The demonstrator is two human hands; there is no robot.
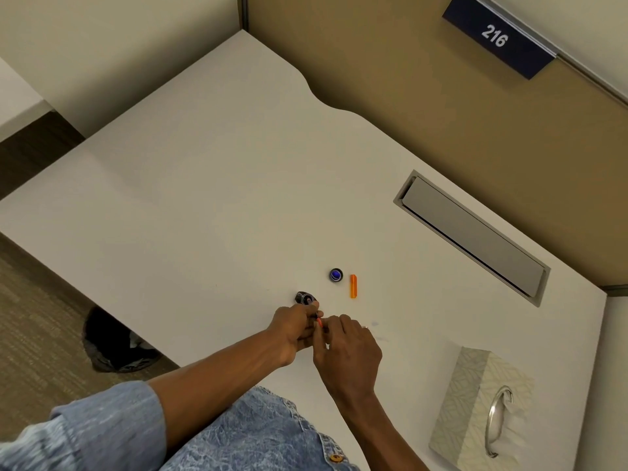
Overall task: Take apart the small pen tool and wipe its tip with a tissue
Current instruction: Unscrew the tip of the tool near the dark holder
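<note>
My left hand (pixel 295 331) and my right hand (pixel 350 355) meet over the white desk (pixel 204 198), both pinching a small orange pen tool (pixel 319 321), of which only a short sliver shows between the fingers. A dark, faceted small part (pixel 304 297) lies on the desk just beyond my left fingertips. Farther out sit a round blue-and-black cap (pixel 335 275) and an orange translucent tube piece (pixel 353 286), both apart from my hands. A patterned tissue box (pixel 475 402) stands to the right of my right arm, tissue showing at its slot.
A grey cable-tray lid (pixel 472 232) is recessed in the desk at the right. Tan partition walls enclose the back, with a blue sign reading 216 (pixel 496 37). A dark bag (pixel 112 345) lies on the carpet left of the desk edge.
</note>
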